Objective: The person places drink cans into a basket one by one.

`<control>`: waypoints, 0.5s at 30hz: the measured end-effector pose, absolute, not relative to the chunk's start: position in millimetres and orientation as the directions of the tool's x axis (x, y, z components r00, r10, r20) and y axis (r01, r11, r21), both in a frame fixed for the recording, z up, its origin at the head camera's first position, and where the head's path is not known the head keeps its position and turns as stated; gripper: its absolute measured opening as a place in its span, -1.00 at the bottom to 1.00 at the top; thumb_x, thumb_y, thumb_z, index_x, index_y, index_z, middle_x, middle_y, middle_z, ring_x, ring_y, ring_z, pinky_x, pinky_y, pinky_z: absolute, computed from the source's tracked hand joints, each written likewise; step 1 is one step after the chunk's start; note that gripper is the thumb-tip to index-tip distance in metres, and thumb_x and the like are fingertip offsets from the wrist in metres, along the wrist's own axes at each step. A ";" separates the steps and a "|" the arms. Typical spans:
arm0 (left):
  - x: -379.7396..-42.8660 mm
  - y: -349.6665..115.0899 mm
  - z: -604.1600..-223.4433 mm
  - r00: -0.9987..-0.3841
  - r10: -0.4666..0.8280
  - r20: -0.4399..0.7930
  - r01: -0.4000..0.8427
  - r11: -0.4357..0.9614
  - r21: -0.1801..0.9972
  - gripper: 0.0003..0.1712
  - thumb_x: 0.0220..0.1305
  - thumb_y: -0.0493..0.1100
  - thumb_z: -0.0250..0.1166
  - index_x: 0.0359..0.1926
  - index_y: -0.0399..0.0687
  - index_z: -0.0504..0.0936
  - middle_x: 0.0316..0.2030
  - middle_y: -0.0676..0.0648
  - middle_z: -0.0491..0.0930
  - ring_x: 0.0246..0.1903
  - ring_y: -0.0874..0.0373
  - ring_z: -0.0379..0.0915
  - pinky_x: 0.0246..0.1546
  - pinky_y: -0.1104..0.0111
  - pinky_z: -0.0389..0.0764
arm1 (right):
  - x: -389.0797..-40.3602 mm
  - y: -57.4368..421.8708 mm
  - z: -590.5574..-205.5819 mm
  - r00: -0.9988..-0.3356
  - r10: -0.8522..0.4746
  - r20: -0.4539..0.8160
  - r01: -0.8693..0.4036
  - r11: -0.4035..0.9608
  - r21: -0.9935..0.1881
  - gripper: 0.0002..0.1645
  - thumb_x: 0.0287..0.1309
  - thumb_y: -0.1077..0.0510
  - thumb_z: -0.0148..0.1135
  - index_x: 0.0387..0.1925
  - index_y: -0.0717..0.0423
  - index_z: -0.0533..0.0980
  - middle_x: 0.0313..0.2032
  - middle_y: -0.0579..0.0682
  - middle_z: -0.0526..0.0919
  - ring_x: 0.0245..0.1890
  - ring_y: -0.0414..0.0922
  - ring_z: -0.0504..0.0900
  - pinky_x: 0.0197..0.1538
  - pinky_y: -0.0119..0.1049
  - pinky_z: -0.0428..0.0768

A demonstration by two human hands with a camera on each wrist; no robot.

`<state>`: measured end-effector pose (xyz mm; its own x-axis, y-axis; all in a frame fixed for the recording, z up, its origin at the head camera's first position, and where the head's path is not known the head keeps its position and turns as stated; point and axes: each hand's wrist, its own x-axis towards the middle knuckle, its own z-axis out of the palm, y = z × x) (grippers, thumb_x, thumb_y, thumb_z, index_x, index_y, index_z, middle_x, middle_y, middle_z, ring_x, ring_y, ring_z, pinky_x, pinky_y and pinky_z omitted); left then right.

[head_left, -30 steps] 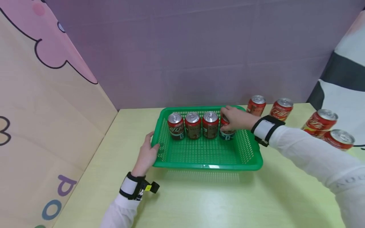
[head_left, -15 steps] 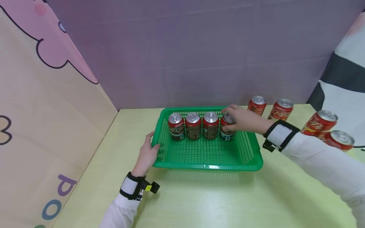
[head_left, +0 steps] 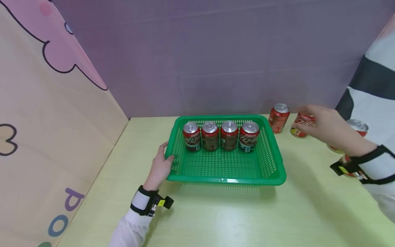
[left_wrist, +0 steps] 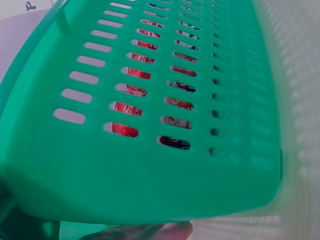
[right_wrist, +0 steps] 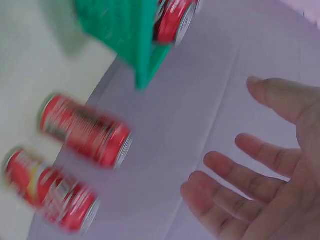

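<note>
A green plastic basket point(head_left: 226, 180) stands on the table. My left hand point(head_left: 158, 169) grips its left rim, thumb over the edge; the left wrist view shows the slotted basket wall point(left_wrist: 140, 180) and part of the fingers point(left_wrist: 175, 231). Several red-and-dark soda cans stand upright in a row along the basket's back, the rightmost can point(head_left: 249, 137) included. My right hand point(head_left: 333, 128) is in the air over the right side, holding nothing, in front of a red-and-yellow can point(head_left: 303, 120). In the right wrist view its fingers point(right_wrist: 250, 185) are spread and relaxed.
Right of the basket, another red can point(head_left: 279, 118) stands near the table's back edge. Two more cans, one a red can point(head_left: 358, 126), are partly hidden behind the right hand and wrist. A grey-purple cloth point(head_left: 200, 61) hangs behind the pale table point(head_left: 216, 219).
My right hand has let go of the rightmost can in the basket and moved right, out over the cans on the table. The left hand keeps its hold on the rim.
</note>
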<state>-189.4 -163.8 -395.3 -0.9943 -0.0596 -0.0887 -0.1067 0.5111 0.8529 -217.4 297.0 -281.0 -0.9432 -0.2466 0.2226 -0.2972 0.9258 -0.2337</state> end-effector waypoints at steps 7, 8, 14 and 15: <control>-190.9 -163.2 -397.0 -0.997 -0.047 -0.060 -0.076 0.538 0.840 -0.33 0.38 -0.20 -0.04 0.45 -0.14 -0.02 0.23 -0.35 0.32 -0.06 -0.11 0.43 -0.10 0.07 0.48 | -194.9 356.5 -303.2 -0.987 -0.012 0.162 -0.043 0.980 -0.192 -0.27 0.11 -0.08 0.28 0.04 0.44 0.33 -0.08 0.50 0.41 -0.17 0.37 0.41 -0.19 0.28 0.42; -191.0 -163.4 -397.1 -0.998 -0.043 -0.054 -0.069 0.537 0.841 -0.33 0.38 -0.20 -0.04 0.45 -0.18 -0.01 0.25 -0.35 0.30 -0.01 -0.13 0.41 -0.02 0.02 0.44 | -191.5 364.1 -307.4 -0.986 0.019 0.165 -0.012 0.982 -0.186 -0.28 0.09 -0.07 0.30 0.04 0.43 0.32 -0.07 0.52 0.38 -0.15 0.39 0.37 -0.17 0.31 0.39; -191.0 -164.3 -396.5 -0.999 -0.031 -0.037 -0.048 0.535 0.843 -0.34 0.38 -0.20 -0.05 0.43 -0.26 0.02 0.29 -0.35 0.26 0.10 -0.15 0.33 0.14 -0.05 0.32 | -177.9 401.2 -334.6 -0.961 0.205 0.187 0.168 0.966 -0.197 -0.11 0.09 -0.16 0.29 0.14 0.41 0.17 0.14 0.58 0.11 0.17 0.46 0.07 0.08 0.42 0.17; -190.9 -164.3 -396.2 -0.999 -0.031 -0.036 -0.047 0.536 0.843 -0.34 0.38 -0.20 -0.05 0.43 -0.27 0.02 0.29 -0.35 0.26 0.11 -0.15 0.33 0.14 -0.05 0.32 | -176.7 405.9 -339.2 -0.957 0.219 0.188 0.178 0.961 -0.213 -0.08 0.10 -0.20 0.26 0.15 0.44 0.15 0.16 0.58 0.09 0.19 0.45 0.05 0.09 0.41 0.16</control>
